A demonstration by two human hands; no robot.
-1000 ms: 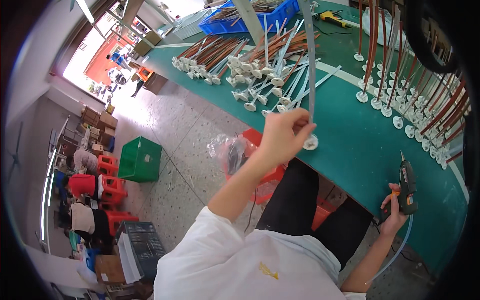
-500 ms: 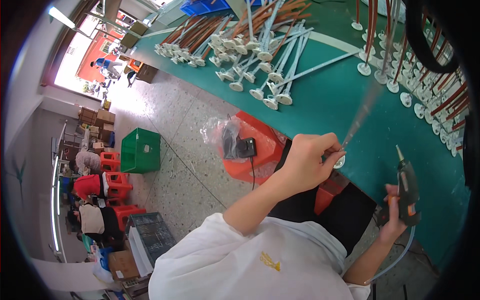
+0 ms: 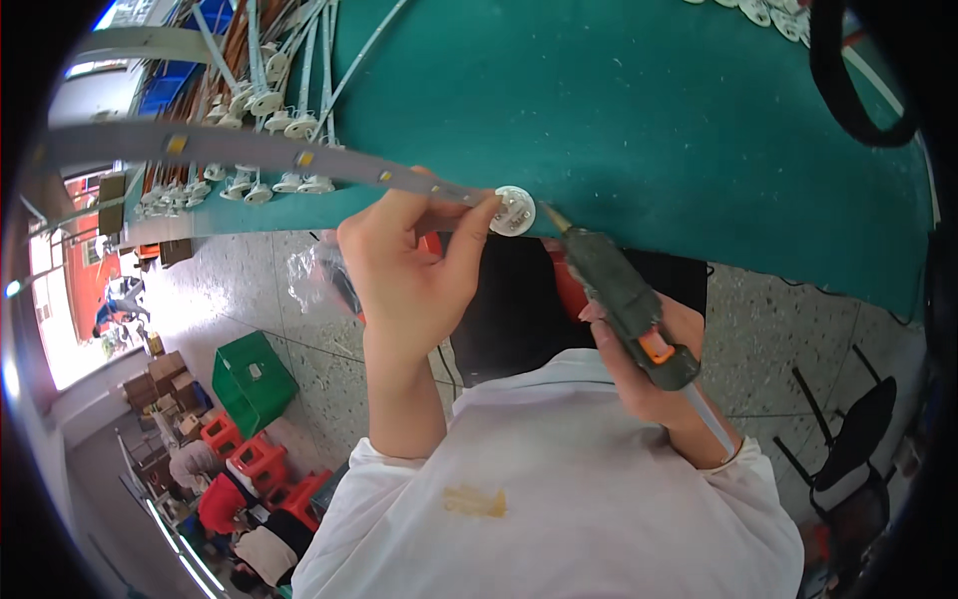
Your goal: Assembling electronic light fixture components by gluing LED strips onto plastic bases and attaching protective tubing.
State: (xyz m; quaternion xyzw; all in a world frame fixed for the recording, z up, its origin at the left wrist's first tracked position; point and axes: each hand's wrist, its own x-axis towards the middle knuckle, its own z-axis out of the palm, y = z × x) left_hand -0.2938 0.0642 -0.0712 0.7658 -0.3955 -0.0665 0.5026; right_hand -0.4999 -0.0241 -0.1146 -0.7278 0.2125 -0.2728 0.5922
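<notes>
My left hand [image 3: 404, 265] pinches an LED strip [image 3: 304, 160] close to its end, where a round white disc [image 3: 514, 213] is attached. The strip, with small yellow LEDs along its face, slants up to the left toward the view. The disc is tilted, its face showing, just over the table's near edge. My right hand [image 3: 644, 389] is wrapped around a dark hot glue gun [image 3: 621, 290] with an orange part. Its nozzle points at the disc's right side, with a small gap between them. A whitish stick or tube [image 3: 711, 419] runs from the gun's back end.
Several strips on white bases [image 3: 261, 105] lie in a pile at the left of the green table [image 3: 639, 110]. More white discs [image 3: 763, 10] show at the far right. A dark chair [image 3: 858, 429] stands at right, a green crate [image 3: 254, 381] on the floor at left, near seated people.
My right hand has brought the glue gun from the right up beside the disc. The strip has swung from leaning right to leaning left. The view has turned rightward.
</notes>
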